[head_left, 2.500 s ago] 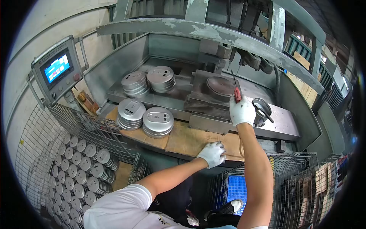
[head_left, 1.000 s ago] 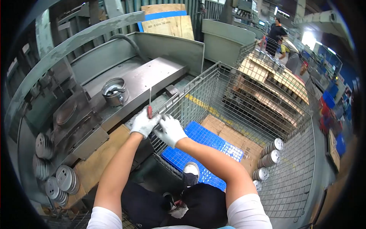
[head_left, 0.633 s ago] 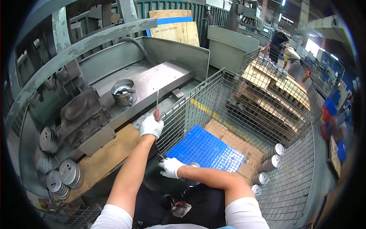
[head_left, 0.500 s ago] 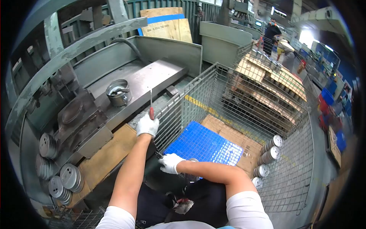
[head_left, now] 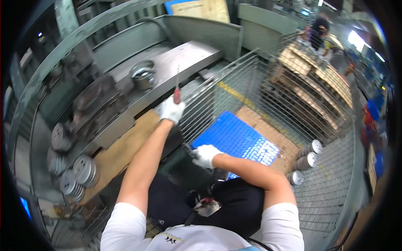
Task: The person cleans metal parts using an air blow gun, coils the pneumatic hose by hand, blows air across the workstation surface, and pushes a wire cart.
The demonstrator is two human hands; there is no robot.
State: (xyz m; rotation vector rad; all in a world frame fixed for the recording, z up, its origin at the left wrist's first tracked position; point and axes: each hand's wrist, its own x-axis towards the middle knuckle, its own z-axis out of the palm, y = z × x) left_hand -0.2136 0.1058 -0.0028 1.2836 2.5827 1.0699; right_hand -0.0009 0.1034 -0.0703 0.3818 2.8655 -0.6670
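1. The person's gloved left hand [head_left: 172, 110] is closed around the handle of a red-handled screwdriver [head_left: 177, 96], whose thin shaft points up and away, just beside the left rim of the wire cage [head_left: 320, 213].
2. The gloved right hand [head_left: 205, 156] is at the cage's near left corner, fingers bent; blur makes it impossible to tell whether they grip the rim.
3. Inside the cage, a blue plastic panel [head_left: 232, 131] lies near the right hand, with a cardboard sheet [head_left: 289, 145] beyond it.
4. Three stacks of metal discs [head_left: 306, 161] sit inside the cage by its right wall.
5. Left of the cage, a metal pot [head_left: 146, 82] stands on a flat steel beam [head_left: 190, 56].
6. Farther left of the cage are a brown board [head_left: 127, 144] and several piles of slotted discs [head_left: 86, 170].
7. Beyond the cage stand layered wooden boards [head_left: 301, 58] and, blurred, another person [head_left: 320, 31].
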